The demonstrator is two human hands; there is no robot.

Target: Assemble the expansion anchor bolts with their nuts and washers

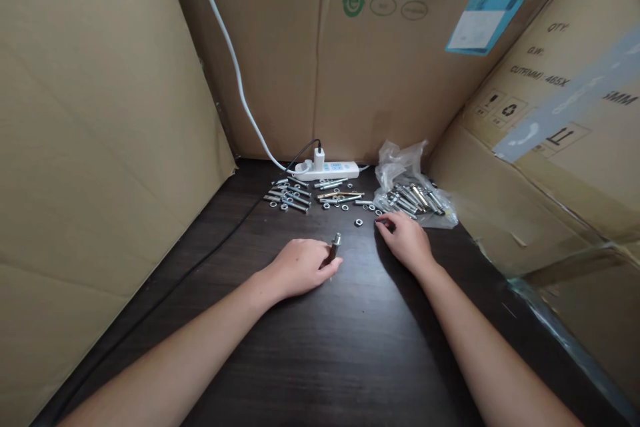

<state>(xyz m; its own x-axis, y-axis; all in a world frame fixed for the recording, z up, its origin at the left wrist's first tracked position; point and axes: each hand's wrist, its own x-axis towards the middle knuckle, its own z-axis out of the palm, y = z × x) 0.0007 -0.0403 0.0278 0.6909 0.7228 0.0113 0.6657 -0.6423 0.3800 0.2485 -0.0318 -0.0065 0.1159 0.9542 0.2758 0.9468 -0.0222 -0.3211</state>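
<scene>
My left hand (304,268) is closed around an expansion bolt (335,245), held tilted with its metal tip pointing up between thumb and fingers. My right hand (406,237) is at the edge of the scattered hardware, thumb and fingertips drawn together low over the table. Whatever lies between those fingertips is too small and shaded to name. Just left of them is a loose hex nut (359,222). Close behind sit a washer (379,212) and other small rings. A clear plastic bag (444,217) with several expansion bolts (411,197) lies beyond my right hand.
Several bolts with washers (295,199) lie in a group at the back left, and more bolts (343,197) in the middle. Behind them is a white power strip (340,170) with a plugged-in charger (319,159). A black cable (200,260) crosses the dark table (320,360). Cardboard boxes (270,47) enclose three sides.
</scene>
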